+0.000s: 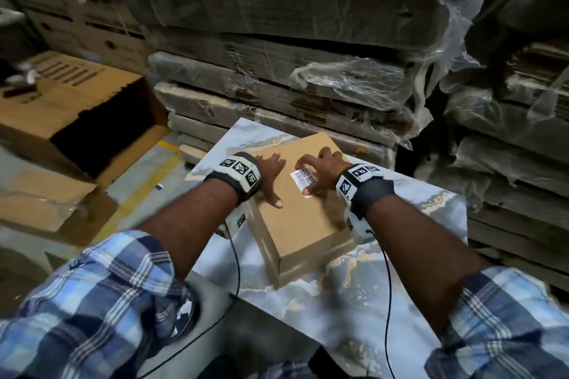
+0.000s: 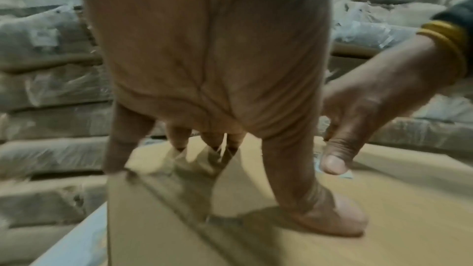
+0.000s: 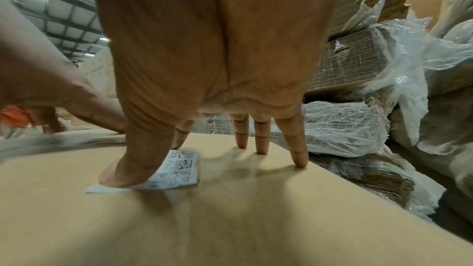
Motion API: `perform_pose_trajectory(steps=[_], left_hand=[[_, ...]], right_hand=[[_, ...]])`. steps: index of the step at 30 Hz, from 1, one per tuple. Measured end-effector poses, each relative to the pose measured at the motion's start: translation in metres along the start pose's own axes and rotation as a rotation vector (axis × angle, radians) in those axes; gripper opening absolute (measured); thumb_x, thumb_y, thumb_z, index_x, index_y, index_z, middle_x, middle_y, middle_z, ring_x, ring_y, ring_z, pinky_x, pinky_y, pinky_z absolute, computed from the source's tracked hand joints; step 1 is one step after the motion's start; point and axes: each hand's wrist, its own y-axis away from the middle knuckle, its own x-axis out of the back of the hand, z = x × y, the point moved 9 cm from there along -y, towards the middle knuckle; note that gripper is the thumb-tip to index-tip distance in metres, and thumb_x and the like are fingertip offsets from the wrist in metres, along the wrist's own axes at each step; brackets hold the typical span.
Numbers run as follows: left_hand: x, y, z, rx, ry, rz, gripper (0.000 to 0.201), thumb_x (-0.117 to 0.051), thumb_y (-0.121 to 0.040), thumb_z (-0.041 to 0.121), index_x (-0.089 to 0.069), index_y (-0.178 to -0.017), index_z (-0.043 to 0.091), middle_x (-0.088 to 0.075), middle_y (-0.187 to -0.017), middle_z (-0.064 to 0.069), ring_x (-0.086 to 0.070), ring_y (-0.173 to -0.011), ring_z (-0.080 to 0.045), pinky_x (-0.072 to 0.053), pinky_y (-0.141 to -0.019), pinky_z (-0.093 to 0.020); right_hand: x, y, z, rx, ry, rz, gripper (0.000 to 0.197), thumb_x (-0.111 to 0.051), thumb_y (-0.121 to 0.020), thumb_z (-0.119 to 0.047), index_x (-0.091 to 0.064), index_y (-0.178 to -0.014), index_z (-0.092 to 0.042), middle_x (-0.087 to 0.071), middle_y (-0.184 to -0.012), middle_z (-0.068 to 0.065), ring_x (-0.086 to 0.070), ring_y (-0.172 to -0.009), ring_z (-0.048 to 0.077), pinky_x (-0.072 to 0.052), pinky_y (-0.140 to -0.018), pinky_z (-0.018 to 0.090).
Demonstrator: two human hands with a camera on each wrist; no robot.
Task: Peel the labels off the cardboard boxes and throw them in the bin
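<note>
My left hand [image 1: 271,174] lies flat, fingers straight, pressing the cardboard box [image 1: 303,218] on the table [image 1: 385,295]. My right hand [image 1: 320,171] spreads its fingers, thumb pressing the label [image 1: 303,178] stuck on the box top; neither grip is closed.

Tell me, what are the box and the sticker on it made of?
The box looks like plain brown cardboard, matte, with folded edges. The sticker seems to be thin white paper printed with black codes; one corner lifts off the box like a sheet.
</note>
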Motion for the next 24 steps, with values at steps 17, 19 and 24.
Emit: perform_pose_trajectory(steps=[17, 19, 24], left_hand=[[0.01, -0.013, 0.009, 0.033, 0.013, 0.027, 0.114, -0.088, -0.031, 0.066, -0.044, -0.127, 0.023, -0.053, -0.137, -0.006, -0.062, -0.109, -0.032, -0.052, -0.093, -0.045], [0.012, -0.009, 0.009, 0.025, 0.038, 0.035, 0.11, -0.089, -0.034, 0.066, -0.044, -0.124, 0.022, -0.056, -0.132, -0.006, -0.063, -0.107, -0.031, -0.052, -0.093, -0.045], [0.008, -0.014, 0.005, 0.029, 0.078, 0.042, 0.123, -0.08, -0.02, 0.074, -0.042, -0.125, 0.024, -0.049, -0.144, -0.004, -0.062, -0.11, -0.032, -0.052, -0.093, -0.047]], right_hand=[[-0.006, -0.001, 0.002, 0.039, 0.033, 0.013, 0.068, -0.074, -0.081, -0.053, -0.037, -0.138, -0.053, -0.036, -0.136, 0.011, -0.034, -0.129, 0.039, -0.041, -0.101, 0.056], [-0.005, -0.004, 0.0, 0.035, 0.042, -0.016, 0.068, -0.075, -0.081, -0.051, -0.039, -0.138, -0.048, -0.035, -0.137, 0.013, -0.033, -0.13, 0.041, -0.04, -0.102, 0.055], [-0.003, -0.007, 0.001, 0.021, 0.04, 0.002, 0.067, -0.079, -0.077, -0.049, -0.041, -0.13, -0.035, -0.036, -0.138, 0.013, -0.035, -0.128, 0.039, -0.038, -0.1, 0.05]])
